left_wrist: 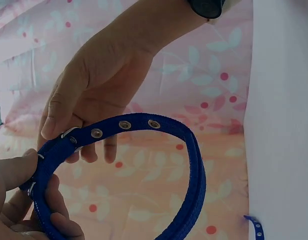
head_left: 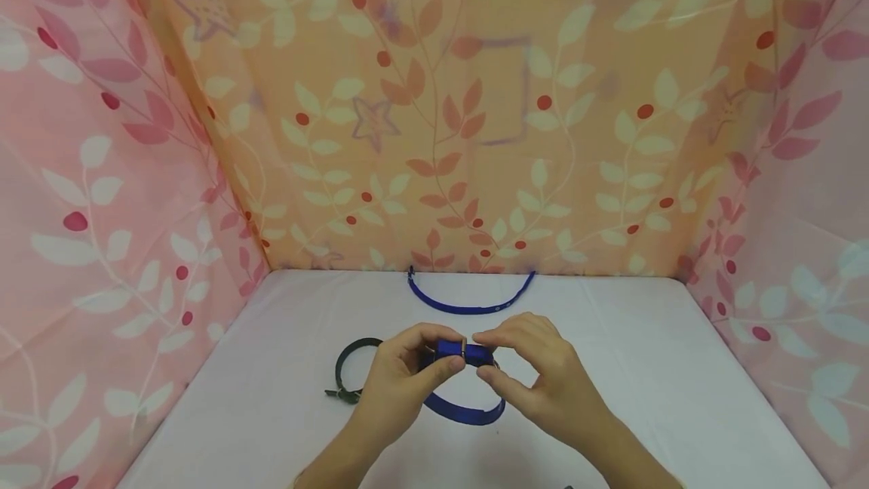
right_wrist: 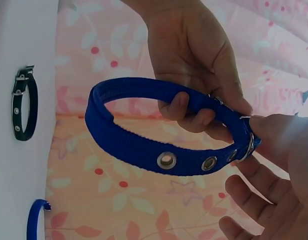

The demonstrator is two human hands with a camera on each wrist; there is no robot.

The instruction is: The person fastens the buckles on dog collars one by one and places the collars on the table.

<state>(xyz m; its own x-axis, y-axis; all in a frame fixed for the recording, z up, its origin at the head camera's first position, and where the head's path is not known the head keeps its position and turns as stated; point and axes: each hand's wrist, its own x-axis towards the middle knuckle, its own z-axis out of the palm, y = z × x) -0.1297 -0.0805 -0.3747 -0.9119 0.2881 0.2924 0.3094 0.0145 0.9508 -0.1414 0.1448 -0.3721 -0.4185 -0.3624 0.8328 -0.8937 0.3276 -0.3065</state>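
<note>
A blue pet collar (head_left: 468, 416) with metal eyelets is buckled into a loop in front of me. My left hand (head_left: 403, 372) pinches it beside the metal buckle, thumb on the near face and fingers behind the band. My right hand (head_left: 553, 376) is at the band just right of the buckle, its thumb and index fingertip at either edge and the other fingers loosely extended. In the right wrist view the thumb (right_wrist: 274, 132) lies close to the collar's metal ring (right_wrist: 247, 146). Several eyelets (left_wrist: 125, 125) show along the band in the left wrist view.
A dark green collar (head_left: 342, 368), buckled in a loop, lies on the white table (head_left: 271, 429) behind my left hand. Another blue collar (head_left: 468, 310) lies unbuckled in a curve near the back edge. Leaf-patterned cloth walls (head_left: 434, 112) enclose the table at the back and sides.
</note>
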